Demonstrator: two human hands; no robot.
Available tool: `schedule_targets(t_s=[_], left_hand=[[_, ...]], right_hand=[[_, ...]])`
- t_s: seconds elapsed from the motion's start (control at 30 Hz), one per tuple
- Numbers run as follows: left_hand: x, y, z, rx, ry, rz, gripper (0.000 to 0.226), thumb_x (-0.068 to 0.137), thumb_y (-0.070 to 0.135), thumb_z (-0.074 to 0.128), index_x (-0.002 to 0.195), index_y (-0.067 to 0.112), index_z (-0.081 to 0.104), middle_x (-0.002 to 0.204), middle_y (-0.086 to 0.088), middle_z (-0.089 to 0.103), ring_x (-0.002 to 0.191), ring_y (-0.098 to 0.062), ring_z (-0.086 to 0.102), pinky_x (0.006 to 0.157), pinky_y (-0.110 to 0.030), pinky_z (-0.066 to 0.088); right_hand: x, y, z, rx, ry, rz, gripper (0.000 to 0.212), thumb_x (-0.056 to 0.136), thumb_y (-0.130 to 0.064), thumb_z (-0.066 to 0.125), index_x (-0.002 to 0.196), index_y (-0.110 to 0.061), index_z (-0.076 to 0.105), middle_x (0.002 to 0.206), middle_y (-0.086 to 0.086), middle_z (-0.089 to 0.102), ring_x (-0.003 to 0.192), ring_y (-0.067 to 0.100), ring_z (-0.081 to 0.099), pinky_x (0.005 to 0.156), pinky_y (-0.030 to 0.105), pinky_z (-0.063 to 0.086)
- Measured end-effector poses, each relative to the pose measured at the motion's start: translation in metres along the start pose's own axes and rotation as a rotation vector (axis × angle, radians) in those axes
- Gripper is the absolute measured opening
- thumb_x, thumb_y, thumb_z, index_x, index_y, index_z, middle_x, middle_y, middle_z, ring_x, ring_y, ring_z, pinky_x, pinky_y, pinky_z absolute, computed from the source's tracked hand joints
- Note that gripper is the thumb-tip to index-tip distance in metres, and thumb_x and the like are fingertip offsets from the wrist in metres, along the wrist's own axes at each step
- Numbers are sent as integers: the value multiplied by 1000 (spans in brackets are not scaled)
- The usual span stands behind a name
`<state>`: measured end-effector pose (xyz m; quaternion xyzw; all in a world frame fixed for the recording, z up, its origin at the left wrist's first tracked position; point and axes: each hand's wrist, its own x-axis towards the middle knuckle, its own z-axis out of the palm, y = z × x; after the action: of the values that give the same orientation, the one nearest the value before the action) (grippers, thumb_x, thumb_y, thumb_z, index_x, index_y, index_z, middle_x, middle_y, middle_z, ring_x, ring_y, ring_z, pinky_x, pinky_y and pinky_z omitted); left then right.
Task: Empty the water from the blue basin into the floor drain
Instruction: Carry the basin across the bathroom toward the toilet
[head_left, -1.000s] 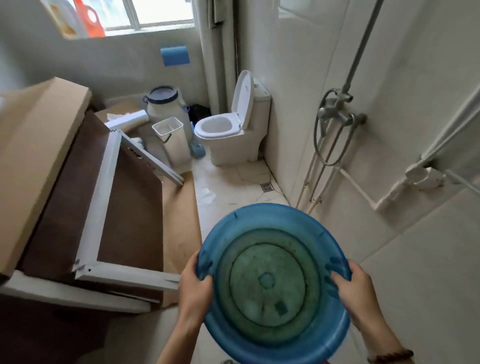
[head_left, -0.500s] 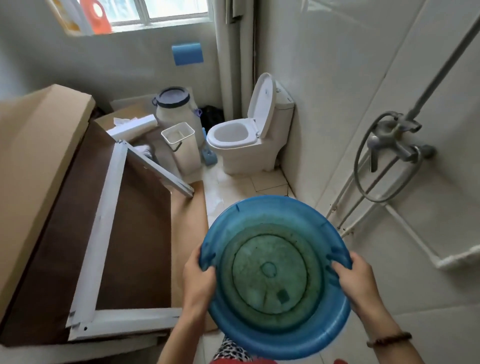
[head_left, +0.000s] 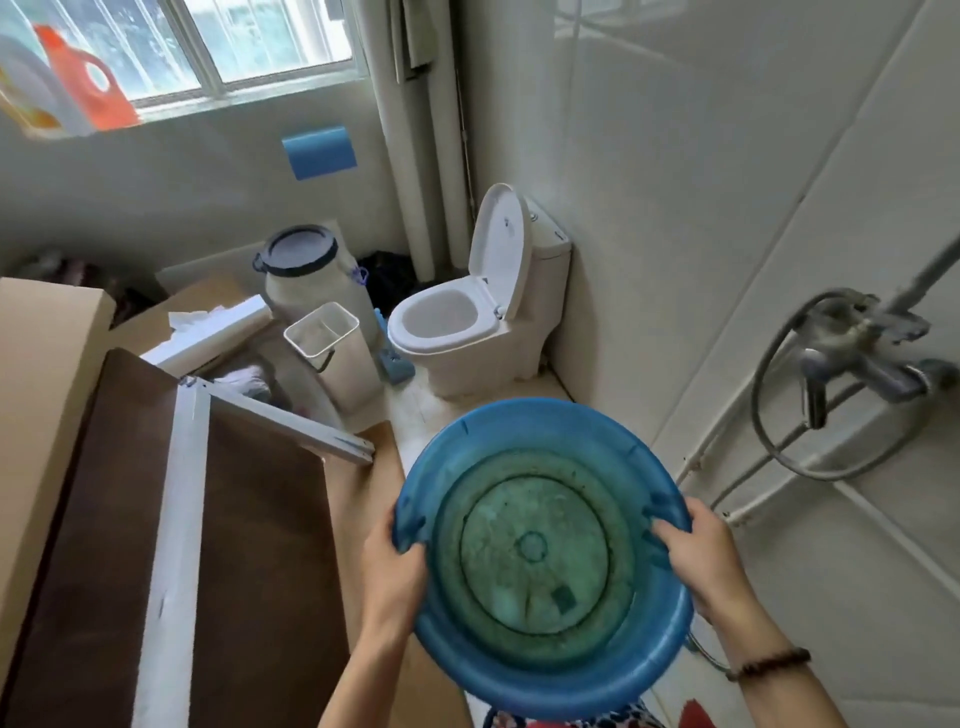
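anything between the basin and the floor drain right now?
Can't say: the drain isn't visible in this view. The blue basin, held by the left hand and right hand, covers the floor ahead. The visible floor strip toward the toilet looks bare.

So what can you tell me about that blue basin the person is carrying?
The blue basin is a round, translucent plastic tub with a thick rolled rim and raised concentric rings on its floor. The inside looks stained greenish, with dark specks and a small square mark near the middle. It is held in the air, tipped with its opening toward the camera. The left hand grips the left rim and the right hand the right rim, fingers curled inside. Whether water remains is unclear.
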<state>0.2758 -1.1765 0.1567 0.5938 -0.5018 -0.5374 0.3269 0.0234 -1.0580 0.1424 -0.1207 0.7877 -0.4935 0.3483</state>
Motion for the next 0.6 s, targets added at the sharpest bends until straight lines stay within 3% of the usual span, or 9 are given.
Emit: schedule_targets(t_s=[0.17, 0.27, 0.33, 0.47, 0.6], left_hand=[[63, 23, 12, 1, 6, -10, 39, 87, -6, 57, 108, 25, 66, 91, 6, 74, 74, 4, 69, 64, -15, 53], [112, 33, 26, -13, 18, -33, 41, 88, -7, 56, 115, 22, 66, 95, 4, 74, 83, -3, 69, 77, -31, 57], [141, 41, 36, -13, 30, -38, 42, 88, -8, 56, 115, 24, 65, 96, 6, 73, 82, 2, 69, 82, -35, 57], [207, 61, 59, 4, 66, -41, 49, 84, -11, 58, 103, 34, 64, 92, 12, 73, 73, 17, 66, 76, -20, 53], [264, 82, 82, 21, 74, -47, 49, 82, -11, 60, 95, 36, 66, 83, 15, 76, 77, 10, 68, 76, -21, 53]], right_hand=[[59, -32, 34, -71, -7, -18, 23, 88, 3, 56, 87, -18, 64, 90, 22, 69, 84, 42, 68, 76, 53, 58], [102, -52, 54, -94, -16, -33, 23, 88, 4, 56, 88, -18, 63, 88, 19, 69, 82, 40, 68, 74, 49, 57], [128, -66, 66, -103, -19, -44, 23, 88, 4, 56, 88, -19, 63, 87, 18, 69, 82, 40, 68, 74, 49, 56], [187, -94, 87, -126, -28, -66, 19, 90, 2, 55, 99, -12, 64, 88, 15, 69, 82, 34, 68, 73, 43, 56], [238, -119, 104, -108, -18, -70, 22, 91, 0, 55, 109, -9, 64, 90, 12, 70, 83, 32, 68, 74, 43, 57]])
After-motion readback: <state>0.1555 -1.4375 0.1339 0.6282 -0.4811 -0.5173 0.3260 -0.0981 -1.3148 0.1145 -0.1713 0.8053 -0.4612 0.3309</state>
